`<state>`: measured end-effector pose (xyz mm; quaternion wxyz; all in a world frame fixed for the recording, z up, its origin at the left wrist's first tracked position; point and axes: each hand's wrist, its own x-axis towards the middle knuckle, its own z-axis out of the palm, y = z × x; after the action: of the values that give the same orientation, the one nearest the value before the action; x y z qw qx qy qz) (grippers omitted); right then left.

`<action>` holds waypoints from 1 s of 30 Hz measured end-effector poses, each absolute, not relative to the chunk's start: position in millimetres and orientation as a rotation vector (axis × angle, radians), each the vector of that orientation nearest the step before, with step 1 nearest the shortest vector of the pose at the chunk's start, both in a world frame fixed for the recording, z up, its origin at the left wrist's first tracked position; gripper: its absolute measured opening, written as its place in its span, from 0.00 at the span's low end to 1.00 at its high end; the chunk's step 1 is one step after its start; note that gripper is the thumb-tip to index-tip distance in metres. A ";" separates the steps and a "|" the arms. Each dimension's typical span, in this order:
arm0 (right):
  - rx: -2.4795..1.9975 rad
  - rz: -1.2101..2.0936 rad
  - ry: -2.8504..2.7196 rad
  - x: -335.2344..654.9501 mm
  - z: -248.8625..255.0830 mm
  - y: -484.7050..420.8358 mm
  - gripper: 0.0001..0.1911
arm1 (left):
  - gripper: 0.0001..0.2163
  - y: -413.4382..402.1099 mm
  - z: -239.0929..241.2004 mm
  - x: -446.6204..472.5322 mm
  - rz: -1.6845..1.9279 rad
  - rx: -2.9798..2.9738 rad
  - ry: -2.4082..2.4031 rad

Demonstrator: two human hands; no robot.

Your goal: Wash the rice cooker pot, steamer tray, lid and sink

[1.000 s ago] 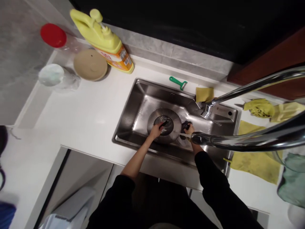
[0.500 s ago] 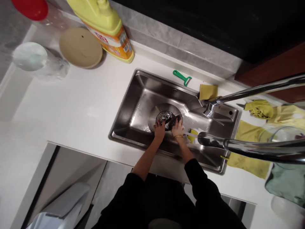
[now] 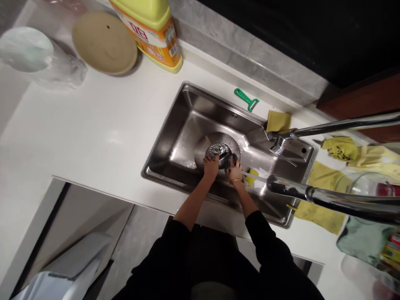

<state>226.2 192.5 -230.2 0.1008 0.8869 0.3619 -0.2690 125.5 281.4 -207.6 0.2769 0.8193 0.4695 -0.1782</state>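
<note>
Inside the steel sink (image 3: pixel 175 137), my left hand (image 3: pixel 211 165) grips the lower edge of a round, slotted metal sink strainer (image 3: pixel 216 149) above the drain area. Close by on its right, my right hand (image 3: pixel 234 171) has its fingers closed on a small dark, bunched item (image 3: pixel 233 160), whose kind I cannot make out. Between the hands is a black shape, partly covered by the fingers. Water streams from the faucet spout (image 3: pixel 275 183) toward my right hand. Beside that hand a yellow sponge (image 3: pixel 251 177) lies on the sink floor, near white foam.
A green peeler (image 3: pixel 246 99) and a folded yellow cloth (image 3: pixel 279 121) lie behind the sink. More yellow cloths (image 3: pixel 321 200) are on the right. At back left stand a yellow bottle (image 3: pixel 156 37), a beige dish (image 3: pixel 104 43) and a plastic-wrapped stack (image 3: pixel 40 54).
The view has shifted slightly. Both hands stay at the strainer in the sink, with small movements of the fingers. Water keeps running.
</note>
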 end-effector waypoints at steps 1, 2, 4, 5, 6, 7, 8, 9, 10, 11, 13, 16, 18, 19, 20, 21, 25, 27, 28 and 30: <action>2.630 -0.790 1.074 229.6 -229.8 195.5 0.36 | 0.21 281.6 -208.3 125.3 -0.460 2.198 1.264; 2.641 -0.773 1.082 233.6 -229.3 198.9 0.35 | 0.20 281.8 -208.9 125.1 -0.445 2.198 1.266; 2.642 -0.755 1.096 239.3 -227.7 202.6 0.35 | 0.20 282.4 -209.6 124.5 -0.440 2.198 1.262; 2.630 -0.754 1.088 239.3 -226.4 201.3 0.35 | 0.20 282.8 -209.7 124.2 -0.446 2.198 1.257; 2.611 -0.762 1.069 236.6 -224.9 197.7 0.35 | 0.20 283.3 -209.6 123.7 -0.451 2.196 1.250; 2.589 -0.776 1.041 231.1 -223.2 192.4 0.35 | 0.20 284.1 -209.6 123.2 -0.452 2.192 1.243; 2.562 -0.796 1.016 222.9 -221.5 186.2 0.35 | 0.20 285.0 -209.6 122.5 -0.447 2.188 1.236; 2.532 -0.814 1.005 212.5 -220.2 180.4 0.34 | 0.20 286.1 -209.9 121.7 -0.437 2.185 1.229; 2.497 -0.829 1.022 200.5 -219.2 176.0 0.34 | 0.20 287.4 -210.4 120.7 -0.426 2.185 1.220; 2.453 -0.848 1.079 188.0 -218.7 173.7 0.34 | 0.20 288.9 -211.1 119.6 -0.419 2.187 1.205; 2.340 -0.888 1.264 164.8 -218.9 175.7 0.31 | 0.19 292.2 -212.4 117.4 -0.430 2.195 1.170; 2.198 -0.921 1.486 147.3 -219.9 185.3 0.25 | 0.18 297.0 -213.4 115.2 -0.466 2.216 1.120; 2.187 -0.920 1.481 152.1 -219.3 185.4 0.25 | 0.18 299.1 -213.2 115.1 -0.480 2.227 1.105; 2.199 -0.913 1.455 159.0 -218.5 182.2 0.27 | 0.18 299.7 -213.0 115.4 -0.486 2.236 1.096; 2.220 -0.902 1.418 168.3 -217.7 177.5 0.29 | 0.18 300.1 -212.6 115.7 -0.492 2.247 1.091; 2.249 -0.886 1.368 179.2 -217.0 172.2 0.32 | 0.19 300.4 -212.1 116.0 -0.499 2.261 1.086; 2.408 -0.788 1.171 226.1 -218.0 167.4 0.34 | 0.19 301.3 -209.4 116.2 -0.517 2.289 1.059; 2.496 -0.745 1.123 242.5 -220.9 180.1 0.34 | 0.19 302.0 -208.5 115.9 -0.516 2.289 1.050; 2.540 -0.720 1.109 247.2 -222.3 188.0 0.34 | 0.19 302.3 -208.3 115.9 -0.512 2.292 1.048; 2.606 -0.683 1.098 248.5 -223.7 200.7 0.35 | 0.19 302.4 -208.7 116.4 -0.512 2.291 1.048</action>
<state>248.5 200.7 -223.7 0.1161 0.8897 0.3748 -0.2333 116.4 302.4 -208.7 0.2817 0.8550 0.3912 -0.1910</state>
